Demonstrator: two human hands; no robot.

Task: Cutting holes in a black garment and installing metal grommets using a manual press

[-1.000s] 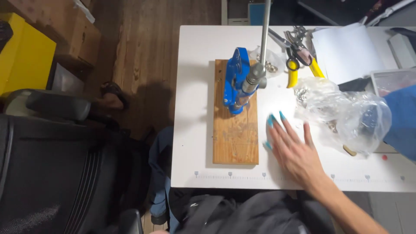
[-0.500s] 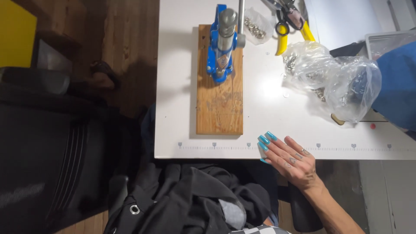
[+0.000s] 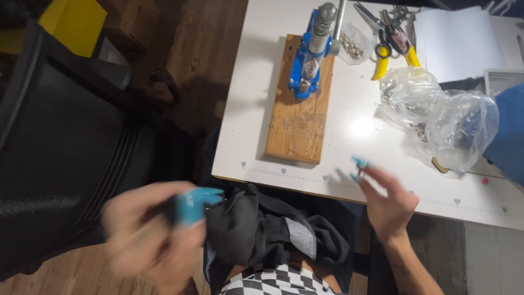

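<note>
Blue press on board, bags beside.

The left hand is raised close to the camera at the lower left, off the table and below its near edge. It is heavily blurred; its fingers seem curled inward, with turquoise nails bunched at the fingertips, and whether it grips anything cannot be told. The right hand sits over the table's near edge, toward the middle of that edge, palm turned down and fingers loosely bent and spread, turquoise nails pointing up and to the left toward the tabletop. Its bare forearm runs back to the lower right, wrist straight
</note>
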